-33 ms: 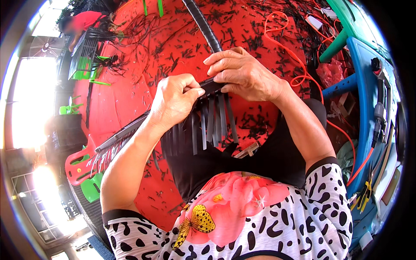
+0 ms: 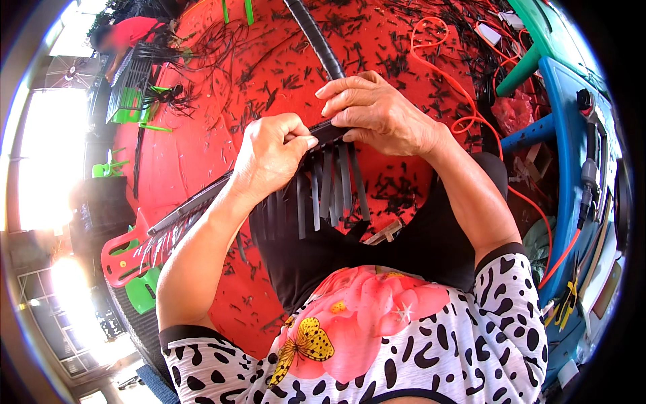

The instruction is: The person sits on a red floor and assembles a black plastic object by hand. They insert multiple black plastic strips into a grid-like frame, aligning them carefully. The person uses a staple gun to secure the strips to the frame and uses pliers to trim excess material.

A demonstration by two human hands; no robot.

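Note:
A long black frame bar (image 2: 195, 200) slants across in front of me, with a row of flat black strips (image 2: 316, 195) hanging from its near side. A second black rod (image 2: 316, 42), wrapped in strip, runs away from it at the top. My left hand (image 2: 270, 151) is closed, thumb and forefinger pinched at the bar's edge; anything small between them is hidden. Close by on the right, my right hand (image 2: 380, 114) grips the bar between thumb and fingers, its upper fingers partly raised beside the wrapped rod.
Black strip offcuts litter the red floor (image 2: 269, 74). At right are a blue stool (image 2: 562, 128), a black tool (image 2: 589, 168) and an orange hose (image 2: 464, 87). A red chair (image 2: 124, 259) stands left; at far left a person in red (image 2: 134, 34) bends beside a dark frame.

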